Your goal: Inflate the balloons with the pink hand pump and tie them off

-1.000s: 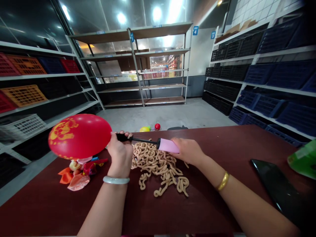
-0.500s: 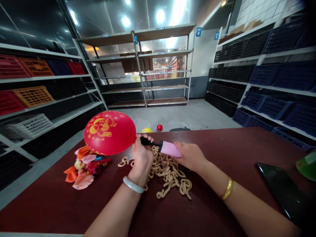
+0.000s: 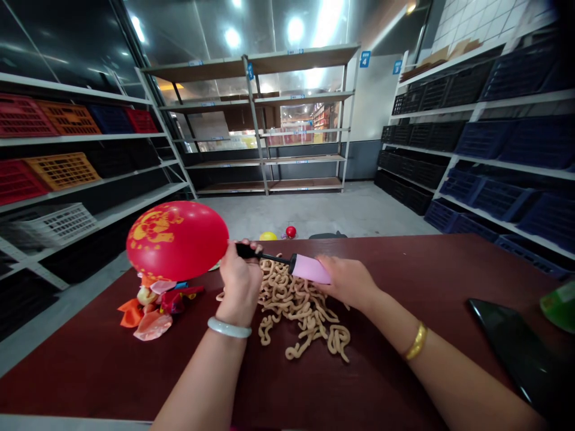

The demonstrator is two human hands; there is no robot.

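The left hand (image 3: pixel 242 272) is curled around the black handle of a pump (image 3: pixel 309 269), its fingertips at the neck of an inflated red balloon (image 3: pixel 179 239); the fingers hide how neck and handle meet. The right hand (image 3: pixel 348 278) is closed around the pump's pink barrel. The pump spans the gap between the hands, above the table (image 3: pixel 381 377), its long axis running left to right, black end left, pink end right and slightly lower in view. The balloon sits just left of the left hand, its long axis also roughly left to right, neck to the right, rounded end to the left.

Below the pump, a heap of tan, twisted strands (image 3: pixel 305 305) lies on the table, partly covered by the left hand and the pump. On the left, limp balloons (image 3: pixel 153 323) in orange, pink and red lie in a loose heap, the inflated one overlapping its far part in view. On the right, well apart from the hands, lie a dark, flat object (image 3: pixel 503 341) and, at the edge, something green (image 3: pixel 559 305). Past the far table edge show a red ball (image 3: pixel 291 231) and a yellow object (image 3: pixel 268 236); shelves (image 3: pixel 300 159) stand farther back, with crates (image 3: pixel 63 170) at left.
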